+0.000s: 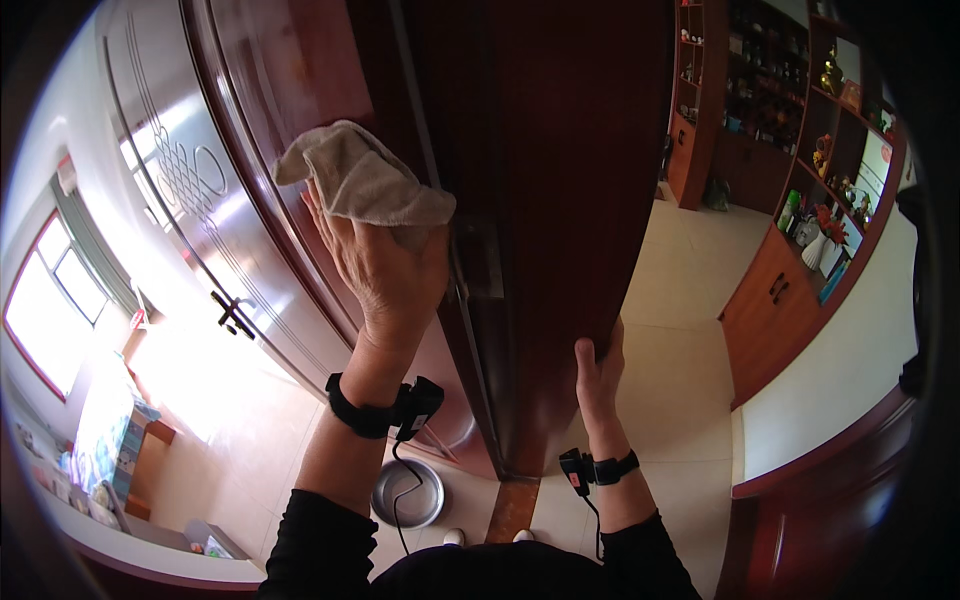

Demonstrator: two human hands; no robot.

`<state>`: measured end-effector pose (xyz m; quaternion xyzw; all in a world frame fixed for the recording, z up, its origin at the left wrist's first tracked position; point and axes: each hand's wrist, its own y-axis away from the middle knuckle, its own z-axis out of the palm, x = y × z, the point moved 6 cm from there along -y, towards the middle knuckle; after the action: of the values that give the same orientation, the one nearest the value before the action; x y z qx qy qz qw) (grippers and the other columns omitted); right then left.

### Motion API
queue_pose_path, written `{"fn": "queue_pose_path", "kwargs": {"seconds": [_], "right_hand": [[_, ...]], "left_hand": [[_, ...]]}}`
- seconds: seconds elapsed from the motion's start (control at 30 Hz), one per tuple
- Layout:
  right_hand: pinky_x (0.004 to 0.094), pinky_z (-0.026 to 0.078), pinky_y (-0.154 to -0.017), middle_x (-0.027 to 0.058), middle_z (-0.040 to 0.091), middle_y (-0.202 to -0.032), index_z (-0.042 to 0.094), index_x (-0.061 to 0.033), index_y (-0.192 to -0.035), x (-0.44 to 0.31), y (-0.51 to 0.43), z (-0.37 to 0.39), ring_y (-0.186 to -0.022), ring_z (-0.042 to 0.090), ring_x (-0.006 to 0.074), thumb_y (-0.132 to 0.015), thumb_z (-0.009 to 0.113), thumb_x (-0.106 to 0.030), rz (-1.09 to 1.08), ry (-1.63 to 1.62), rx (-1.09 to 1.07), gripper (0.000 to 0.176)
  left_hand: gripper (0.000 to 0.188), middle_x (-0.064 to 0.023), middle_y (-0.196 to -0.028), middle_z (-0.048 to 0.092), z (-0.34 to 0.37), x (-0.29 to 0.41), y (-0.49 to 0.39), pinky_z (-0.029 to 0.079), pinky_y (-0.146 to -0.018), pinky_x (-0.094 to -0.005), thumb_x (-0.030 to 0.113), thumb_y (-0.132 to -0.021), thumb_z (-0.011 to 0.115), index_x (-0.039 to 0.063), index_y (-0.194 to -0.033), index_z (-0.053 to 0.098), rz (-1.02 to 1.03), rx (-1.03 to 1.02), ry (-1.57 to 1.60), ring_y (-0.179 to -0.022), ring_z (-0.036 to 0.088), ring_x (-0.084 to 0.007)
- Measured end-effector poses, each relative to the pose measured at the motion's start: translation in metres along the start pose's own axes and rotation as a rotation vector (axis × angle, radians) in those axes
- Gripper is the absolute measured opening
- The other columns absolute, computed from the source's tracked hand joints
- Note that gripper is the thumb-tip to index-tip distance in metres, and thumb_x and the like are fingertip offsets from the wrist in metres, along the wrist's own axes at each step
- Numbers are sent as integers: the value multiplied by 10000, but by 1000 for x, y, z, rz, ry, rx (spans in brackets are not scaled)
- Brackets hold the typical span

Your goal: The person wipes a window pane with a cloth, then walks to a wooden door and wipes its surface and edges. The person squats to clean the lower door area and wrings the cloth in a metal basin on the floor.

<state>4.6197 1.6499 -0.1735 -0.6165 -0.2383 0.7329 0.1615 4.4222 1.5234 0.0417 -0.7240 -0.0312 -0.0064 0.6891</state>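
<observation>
My left hand [386,270] is raised with a beige cloth [367,176] under and over its fingers, pressed to a glossy reddish-brown wooden surface [292,67] at the doorway. The cloth covers most of the fingertips. Beside it, a metal plate [480,259] is set into the dark wood. Lower on the right, my right hand [601,367] grips the edge of a dark wooden panel [577,180], thumb on the near face and fingers mostly hidden behind it. Each wrist wears a black strap with a small cabled device.
A metal basin [409,493] sits on the tiled floor by my feet, left of a brown threshold strip [514,510]. Further left stands a glossy door with a dark handle [234,315]. Wooden shelves [817,180] with ornaments and a white vase [814,251] line the right side.
</observation>
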Motion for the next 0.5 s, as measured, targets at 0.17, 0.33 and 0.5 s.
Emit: {"fn": "queue_pose_path", "kwargs": {"seconds": [0.17,0.33,0.5], "right_hand": [[368,421,-996,186,492,-1319,302,32,-1414,3,-2,-1,-1212,492,273,-831,590,-640,4,49,-11,936],[379,408,-1011,195,486,-1328,302,30,-1415,9,-1,-2,-1222,484,286,-810,585,-675,39,49,17,972],[375,413,-996,185,481,-1331,300,20,-1418,10,0,-2,-1222,473,281,-833,556,-671,-9,112,40,940]], "left_hand": [[676,-235,-1298,436,2,-2,36,322,-1021,-535,203,-715,781,10,-1272,450,6,-22,35,-1225,413,-435],[697,-264,-1361,414,7,-9,82,231,-1093,-613,227,-692,780,3,-1274,470,34,8,37,-1292,352,-498],[701,-274,-1338,431,18,-20,130,256,-1081,-611,184,-696,744,-24,-1297,449,-84,-151,89,-1285,370,-494]]}}
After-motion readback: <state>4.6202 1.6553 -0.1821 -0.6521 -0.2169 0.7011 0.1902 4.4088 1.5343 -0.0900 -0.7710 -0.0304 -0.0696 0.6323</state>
